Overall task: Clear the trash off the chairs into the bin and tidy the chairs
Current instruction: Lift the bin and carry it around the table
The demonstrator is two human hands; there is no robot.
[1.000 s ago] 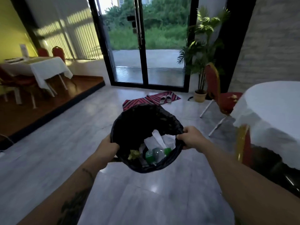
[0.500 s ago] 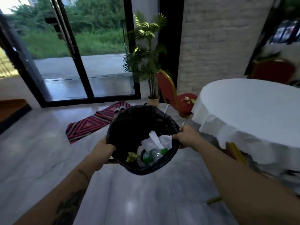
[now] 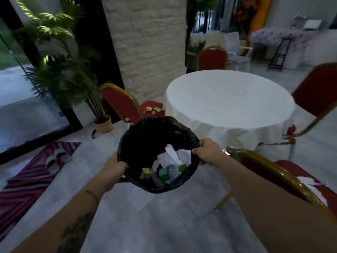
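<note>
Bin (image 3: 145, 141): black-lined, held up over the floor in front of the table (image 3: 229, 99).
Bin contents: one clear bottle (image 3: 170, 172) with green cap and label, white paper (image 3: 173, 154), one yellowish crumpled scrap (image 3: 146, 173).
Left hand (image 3: 114, 169): closed on the bin's left rim.
Right hand (image 3: 207, 152): closed on the bin's right rim.
Chairs: four red with gold frames at the table.
Far-left chair (image 3: 127, 106): seat carries small scraps (image 3: 153, 109), one green; exact count unclear.
Near-right chair (image 3: 284, 178): white paper on its seat.
Plant (image 3: 63, 57): one, in a pot by the brick pillar.
</note>
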